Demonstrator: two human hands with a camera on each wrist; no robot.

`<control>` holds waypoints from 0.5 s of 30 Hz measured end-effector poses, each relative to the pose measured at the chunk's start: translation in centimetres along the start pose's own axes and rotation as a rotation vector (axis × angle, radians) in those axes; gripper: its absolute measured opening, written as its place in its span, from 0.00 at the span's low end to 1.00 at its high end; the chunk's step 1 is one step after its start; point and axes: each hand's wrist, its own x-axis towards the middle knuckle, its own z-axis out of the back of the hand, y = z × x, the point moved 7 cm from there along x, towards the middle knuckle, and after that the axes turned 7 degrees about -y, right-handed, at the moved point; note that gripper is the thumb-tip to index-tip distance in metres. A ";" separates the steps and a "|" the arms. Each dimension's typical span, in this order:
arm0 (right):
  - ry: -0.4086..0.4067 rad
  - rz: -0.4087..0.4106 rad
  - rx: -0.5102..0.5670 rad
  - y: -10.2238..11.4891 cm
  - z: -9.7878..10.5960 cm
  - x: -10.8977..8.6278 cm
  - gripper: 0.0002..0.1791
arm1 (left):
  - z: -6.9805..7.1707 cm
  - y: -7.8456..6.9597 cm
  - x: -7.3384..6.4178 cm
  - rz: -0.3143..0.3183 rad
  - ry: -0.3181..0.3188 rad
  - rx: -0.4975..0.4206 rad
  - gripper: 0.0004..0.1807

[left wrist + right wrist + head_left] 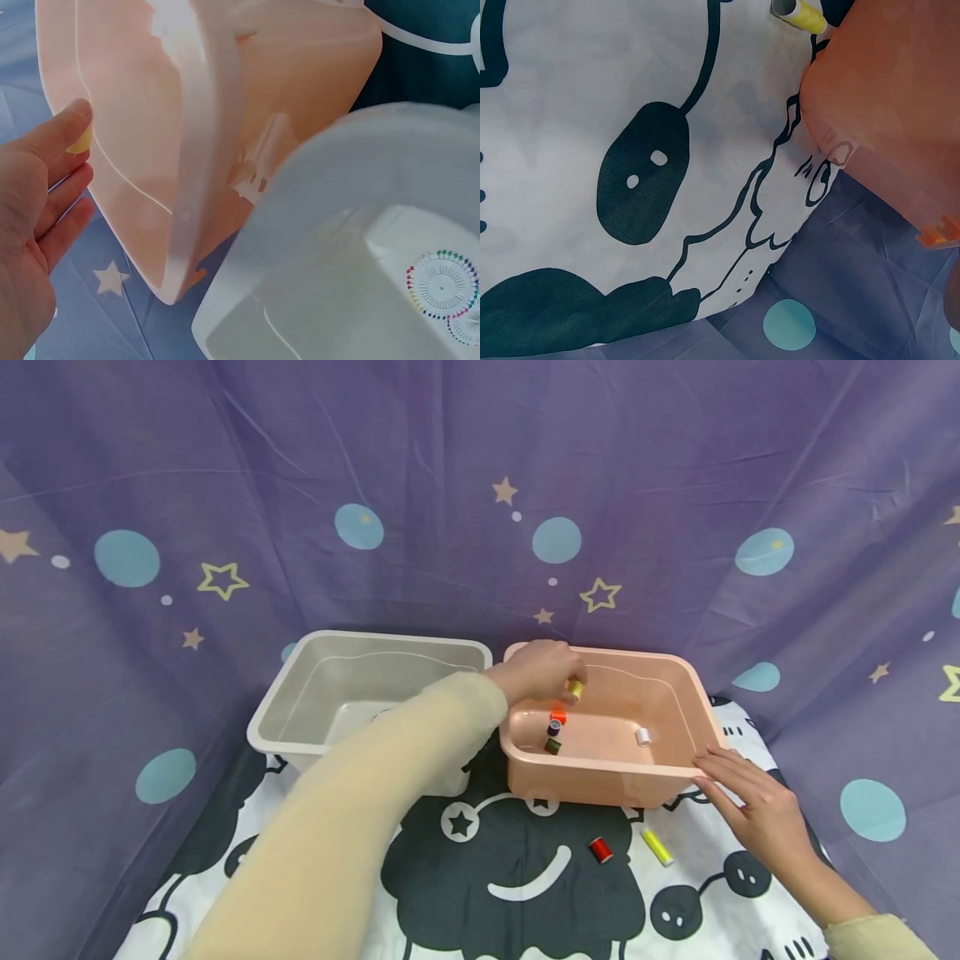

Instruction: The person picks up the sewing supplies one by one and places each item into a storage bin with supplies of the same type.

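Cream sleeve (337, 827) | L grip (542, 667) pinches yel. spool (575, 688) (sm., cyl.) | R grip (756, 802) straight-fingered on peach tub (577, 787)

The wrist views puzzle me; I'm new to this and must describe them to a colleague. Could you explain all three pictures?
There's no machine, just a person's bare hands. One picture is from a camera on the head, looking forward and down; the others come from cameras on each wrist.

The left hand holds a yellow spool over the pink tub. The right hand touches that tub's rim. Four spools lie inside, including a white spool. Beside it, the grey tub holds a pin wheel. On the patterned cloth lie a red spool and a longer yellow spool.
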 end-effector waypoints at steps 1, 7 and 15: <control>0.000 0.000 -0.002 0.0 0.0 0.0 0.19 | -0.1 0.1 0.2 0.011 0.008 -0.007 0.13; 0.000 0.004 -0.008 0.0 -0.1 -0.1 0.24 | -0.8 0.1 1.1 0.035 0.043 0.010 0.14; -0.012 0.012 0.002 -0.2 -0.4 -0.3 0.35 | -1.7 -0.1 2.0 0.061 0.060 0.011 0.23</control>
